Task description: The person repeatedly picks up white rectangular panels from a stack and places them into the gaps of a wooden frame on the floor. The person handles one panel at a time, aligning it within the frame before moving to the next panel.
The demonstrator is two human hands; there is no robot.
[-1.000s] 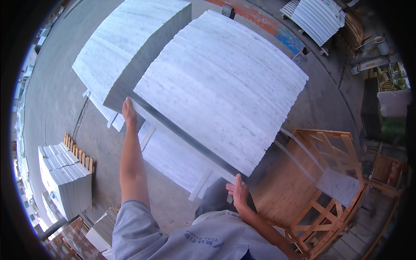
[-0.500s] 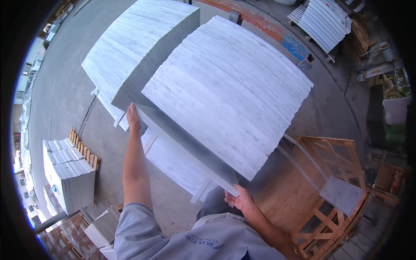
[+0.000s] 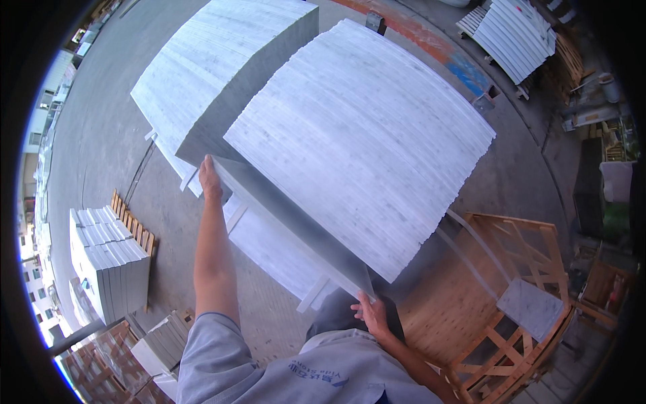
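The person's left hand [image 3: 210,180], left of centre in the frame, lies against the upper end of a pale stone slab [image 3: 288,227], its fingers close together; whether they close round the edge cannot be told; the slab runs diagonally from there toward the lower centre, tilted, its long narrow edge toward the person; the right hand [image 3: 372,315], at lower centre, touches the slab's lower end near the corner, its fingers bent and slightly parted; how firmly it grips cannot be told; just beside the slab, at centre, stands a rough-edged stack of stone slabs [image 3: 363,145], with a second stone stack [image 3: 215,71] at the upper left; lower pale slabs [image 3: 269,252] with a light strip [image 3: 313,294] across them show under the held one; a white slab pile [image 3: 111,259] is at the left, and a wooden crate [image 3: 431,306] at the lower right, with a small grey-white piece [image 3: 531,308] at its side.
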